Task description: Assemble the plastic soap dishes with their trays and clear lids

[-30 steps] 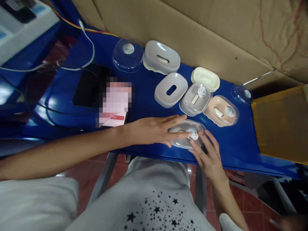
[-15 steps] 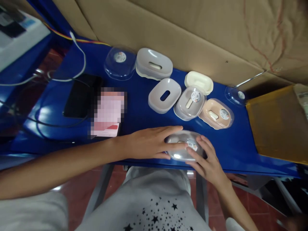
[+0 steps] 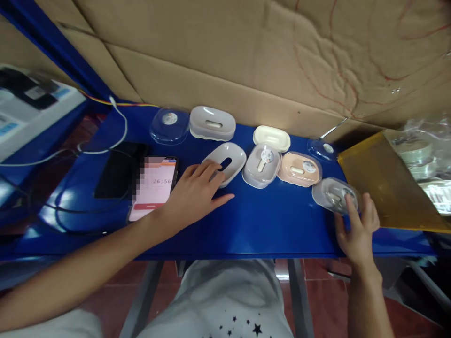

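My left hand [image 3: 192,190] is over the left side of a grey soap dish tray [image 3: 237,162] with an oblong slot. Its fingers overlap the tray's near-left rim and its thumb sticks out to the right; whether they press on it is unclear. At the right, my right hand [image 3: 357,230] holds a lidded grey soap dish [image 3: 326,195], thumb at its near side and fingers over the clear lid and round label. Left of that dish are a lidded peach soap dish [image 3: 287,171] and a lidded grey soap dish [image 3: 255,173].
A cream tray [image 3: 271,137], a grey slotted dish [image 3: 213,115] and clear lids [image 3: 169,134] [image 3: 322,149] line the cardboard wall. A lit phone [image 3: 158,176], a black object [image 3: 116,171] and cables lie left. A brown-taped box [image 3: 384,188] stands right.
My right hand has moved the lidded grey soap dish from the table's front middle to the right, beside the box. My left hand has left that dish and moved up-left to the slotted tray.
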Demonstrator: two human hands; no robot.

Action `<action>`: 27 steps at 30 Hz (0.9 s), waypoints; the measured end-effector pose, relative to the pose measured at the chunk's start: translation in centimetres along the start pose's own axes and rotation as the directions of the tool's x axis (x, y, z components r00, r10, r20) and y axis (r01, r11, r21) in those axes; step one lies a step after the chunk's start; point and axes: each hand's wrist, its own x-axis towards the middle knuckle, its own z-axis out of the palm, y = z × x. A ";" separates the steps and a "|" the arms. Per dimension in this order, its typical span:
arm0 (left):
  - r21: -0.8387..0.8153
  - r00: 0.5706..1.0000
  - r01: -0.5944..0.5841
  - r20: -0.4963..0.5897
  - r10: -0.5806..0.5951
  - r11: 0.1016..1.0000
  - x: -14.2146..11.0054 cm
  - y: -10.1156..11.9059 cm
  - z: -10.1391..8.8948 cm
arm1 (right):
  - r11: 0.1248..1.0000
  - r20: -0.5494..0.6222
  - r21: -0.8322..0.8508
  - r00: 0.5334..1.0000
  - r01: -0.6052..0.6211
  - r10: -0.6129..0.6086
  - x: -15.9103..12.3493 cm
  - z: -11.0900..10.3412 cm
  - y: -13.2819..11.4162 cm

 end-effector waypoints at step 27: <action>-0.282 0.934 0.101 -0.304 -0.188 0.954 0.2 -2.2 -2.1 | 0.838 0.210 0.352 0.837 0.418 -0.506 25.8 5.7 -9.2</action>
